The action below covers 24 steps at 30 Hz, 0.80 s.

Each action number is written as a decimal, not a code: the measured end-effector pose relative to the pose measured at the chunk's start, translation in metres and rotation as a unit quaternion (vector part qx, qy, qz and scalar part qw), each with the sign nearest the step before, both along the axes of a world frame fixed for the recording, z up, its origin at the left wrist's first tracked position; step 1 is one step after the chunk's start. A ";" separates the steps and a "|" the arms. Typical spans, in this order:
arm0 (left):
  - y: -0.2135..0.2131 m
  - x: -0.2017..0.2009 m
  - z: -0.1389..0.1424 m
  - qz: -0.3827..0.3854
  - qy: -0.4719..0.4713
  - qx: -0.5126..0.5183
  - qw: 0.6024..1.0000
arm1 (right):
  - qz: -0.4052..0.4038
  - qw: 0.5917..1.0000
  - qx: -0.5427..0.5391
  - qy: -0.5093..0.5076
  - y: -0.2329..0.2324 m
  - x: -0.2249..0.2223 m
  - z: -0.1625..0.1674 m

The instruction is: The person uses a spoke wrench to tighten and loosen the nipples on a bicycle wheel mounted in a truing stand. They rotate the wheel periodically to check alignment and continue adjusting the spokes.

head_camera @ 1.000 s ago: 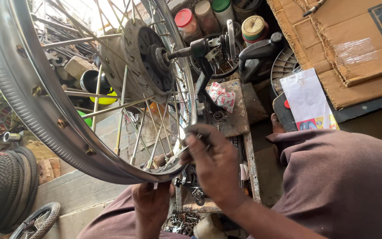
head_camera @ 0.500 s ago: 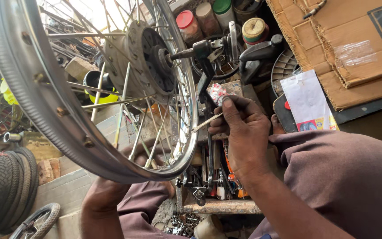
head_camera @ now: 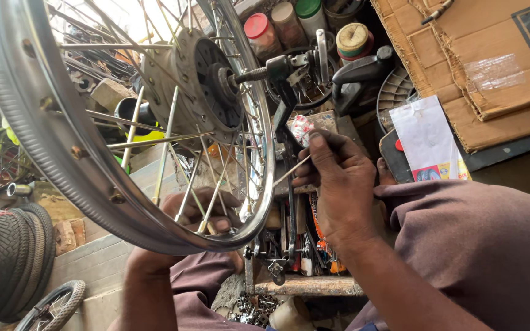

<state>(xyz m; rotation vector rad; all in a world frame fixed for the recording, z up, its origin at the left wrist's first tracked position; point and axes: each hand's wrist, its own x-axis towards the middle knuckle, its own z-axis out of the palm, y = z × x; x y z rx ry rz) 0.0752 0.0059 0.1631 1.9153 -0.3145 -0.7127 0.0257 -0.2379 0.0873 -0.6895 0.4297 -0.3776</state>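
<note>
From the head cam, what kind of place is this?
Probably a cycle or motorbike repair stall: a spoked wheel mounted on a stand, worn tyres stacked at left, lidded jars and tools crowding a cluttered bench.

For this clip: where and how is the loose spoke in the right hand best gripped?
Probably near its outer end, pinched from the side between thumb and fingertips, as the right hand grips it. The spoke is a thin straight rod slanting toward the wheel rim, so a pinch near that end leaves the tip free. The left hand sits behind the rim among the fitted spokes.
</note>
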 end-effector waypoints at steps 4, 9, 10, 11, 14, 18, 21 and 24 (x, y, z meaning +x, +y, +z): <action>0.004 0.004 -0.012 -0.004 0.004 0.003 1.000 | 0.059 0.994 0.094 -0.006 -0.003 0.001 -0.005; 0.007 -0.006 -0.029 0.070 0.055 -0.019 0.996 | 0.111 0.984 0.137 -0.033 0.001 0.000 -0.003; 0.007 -0.013 -0.033 0.059 0.005 -0.011 0.998 | 0.115 0.985 0.123 -0.024 0.004 -0.001 0.000; 0.006 -0.020 -0.037 0.047 -0.045 -0.004 0.998 | 0.117 0.987 0.109 -0.016 0.007 -0.002 0.002; 0.009 -0.056 -0.047 0.049 -0.133 0.048 0.989 | 0.135 0.991 0.007 0.022 0.022 -0.008 0.009; 0.002 -0.080 -0.070 0.126 -0.091 -0.131 0.979 | 0.164 0.982 -0.090 0.027 0.041 -0.021 0.010; -0.001 -0.083 -0.084 0.158 -0.231 0.016 0.960 | 0.141 0.983 -0.120 0.004 0.052 -0.032 0.008; -0.002 -0.084 -0.093 0.180 -0.208 -0.068 0.959 | 0.150 0.938 -0.313 -0.009 0.060 -0.043 0.007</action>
